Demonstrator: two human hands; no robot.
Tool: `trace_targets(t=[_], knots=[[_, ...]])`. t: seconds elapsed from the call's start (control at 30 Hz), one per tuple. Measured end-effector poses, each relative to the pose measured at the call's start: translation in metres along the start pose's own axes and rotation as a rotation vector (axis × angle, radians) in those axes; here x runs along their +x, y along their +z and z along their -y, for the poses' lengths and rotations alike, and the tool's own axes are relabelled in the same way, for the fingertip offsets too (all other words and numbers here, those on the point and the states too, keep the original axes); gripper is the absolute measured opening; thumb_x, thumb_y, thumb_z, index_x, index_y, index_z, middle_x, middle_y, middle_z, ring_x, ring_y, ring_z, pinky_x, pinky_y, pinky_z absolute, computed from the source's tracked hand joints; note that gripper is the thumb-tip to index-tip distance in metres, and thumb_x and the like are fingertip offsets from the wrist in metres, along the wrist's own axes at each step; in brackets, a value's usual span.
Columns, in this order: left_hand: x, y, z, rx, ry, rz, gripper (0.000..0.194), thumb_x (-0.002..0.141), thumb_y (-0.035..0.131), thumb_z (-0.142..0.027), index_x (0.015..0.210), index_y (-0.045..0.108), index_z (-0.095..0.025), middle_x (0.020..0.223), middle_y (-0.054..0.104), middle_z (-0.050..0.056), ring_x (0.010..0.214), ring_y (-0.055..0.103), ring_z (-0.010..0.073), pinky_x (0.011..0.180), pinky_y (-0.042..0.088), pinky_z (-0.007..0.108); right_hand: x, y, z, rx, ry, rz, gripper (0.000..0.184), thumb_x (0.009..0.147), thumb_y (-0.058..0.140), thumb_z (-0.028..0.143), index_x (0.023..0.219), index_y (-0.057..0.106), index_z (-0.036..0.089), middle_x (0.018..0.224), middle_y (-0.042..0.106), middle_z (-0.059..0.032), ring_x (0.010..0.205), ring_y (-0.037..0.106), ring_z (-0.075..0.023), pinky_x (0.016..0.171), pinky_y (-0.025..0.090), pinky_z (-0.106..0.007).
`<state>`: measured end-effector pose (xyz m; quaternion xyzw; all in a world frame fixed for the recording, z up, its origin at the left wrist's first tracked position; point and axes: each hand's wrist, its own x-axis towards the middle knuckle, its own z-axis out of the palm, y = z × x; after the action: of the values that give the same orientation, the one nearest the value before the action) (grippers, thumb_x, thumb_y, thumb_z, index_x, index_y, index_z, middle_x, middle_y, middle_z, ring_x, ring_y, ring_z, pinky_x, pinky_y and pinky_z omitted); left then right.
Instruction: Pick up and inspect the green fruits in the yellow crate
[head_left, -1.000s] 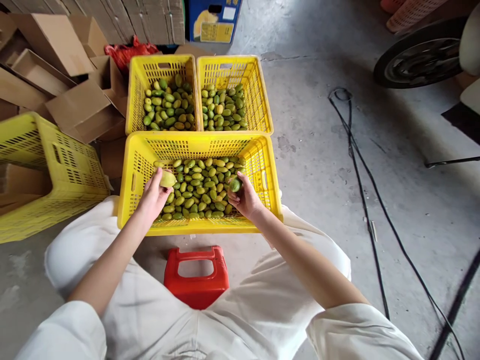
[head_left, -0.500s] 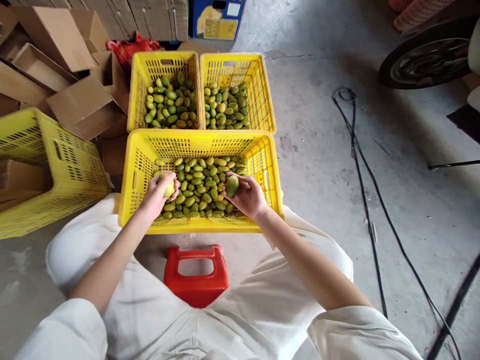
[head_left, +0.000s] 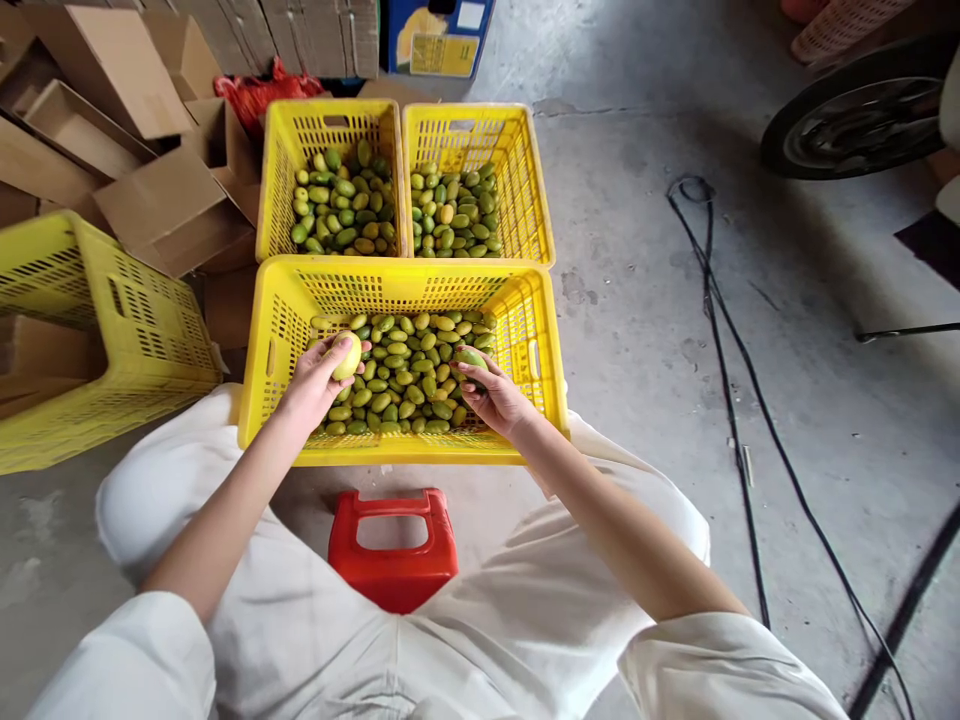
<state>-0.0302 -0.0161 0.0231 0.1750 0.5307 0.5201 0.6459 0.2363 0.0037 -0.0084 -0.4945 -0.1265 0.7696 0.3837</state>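
Note:
Over the near yellow crate (head_left: 405, 458), my left hand (head_left: 313, 380) is closed round a pale yellow-green mango (head_left: 348, 356), with much of its skin showing. On the other side of the same crate, my right hand (head_left: 496, 398) grips a greener mango (head_left: 471, 356) between thumb and fingers. Below and between both hands lie many small oval green and yellowish mangoes (head_left: 397, 375), spread over the crate's floor. Both held fruits are above this layer.
Two more yellow crates, left (head_left: 330, 110) and right (head_left: 540, 180), hold mangoes behind the near one. Cardboard boxes (head_left: 165, 200) and a tilted yellow crate (head_left: 150, 310) are at left. A red stool (head_left: 394, 570) stands between my knees. Black cable (head_left: 724, 370) and a wheel (head_left: 847, 120) are at right.
My left hand has turned and moved slightly up and right, showing more of its mango. My right hand has rotated, and its fingers now cover more of the green one.

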Motion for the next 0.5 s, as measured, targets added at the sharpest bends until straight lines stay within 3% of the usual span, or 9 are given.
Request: trace_targets(t=[0.17,0.3,0.4,0.5], knots=[[0.005,-0.003,0.001,-0.057,0.013,-0.111,0.036,0.062,0.096,-0.029,0.08,0.068,-0.015,0.081,0.072,0.005,0.059,0.061,0.0087,0.045,0.039,0.017,0.002,-0.014,-0.011,0.121,0.161,-0.155,0.021,0.086,0.067,0.031,0.104,0.064,0.023,0.09,0.069,-0.0047,0.078,0.067,-0.0169,0.057,0.057,-0.023],[0.008,-0.003,-0.002,-0.128,0.039,-0.161,0.038,0.058,0.097,-0.028,0.077,0.067,-0.015,0.073,0.065,0.0,0.051,0.054,0.0045,0.041,0.033,0.015,0.015,-0.028,-0.028,0.162,0.165,-0.391,0.011,0.088,0.058,0.03,0.097,0.056,0.025,0.09,0.065,-0.0059,0.086,0.069,-0.0201,0.065,0.063,-0.028],[0.007,-0.001,-0.006,-0.199,0.055,-0.154,0.039,0.056,0.098,-0.027,0.074,0.065,-0.014,0.069,0.062,-0.002,0.049,0.049,0.0027,0.04,0.032,0.014,0.035,-0.025,-0.029,0.042,0.121,-0.404,0.017,0.087,0.059,0.037,0.096,0.051,0.026,0.094,0.064,-0.0079,0.091,0.07,-0.0234,0.072,0.065,-0.036],[0.007,-0.004,-0.009,-0.237,0.044,-0.175,0.037,0.057,0.096,-0.021,0.073,0.064,-0.015,0.067,0.059,-0.003,0.05,0.048,0.0028,0.04,0.032,0.014,0.062,-0.005,0.001,0.008,0.061,-0.354,0.031,0.088,0.061,0.045,0.11,0.052,0.025,0.099,0.065,-0.0106,0.096,0.07,-0.0245,0.079,0.065,-0.039]])
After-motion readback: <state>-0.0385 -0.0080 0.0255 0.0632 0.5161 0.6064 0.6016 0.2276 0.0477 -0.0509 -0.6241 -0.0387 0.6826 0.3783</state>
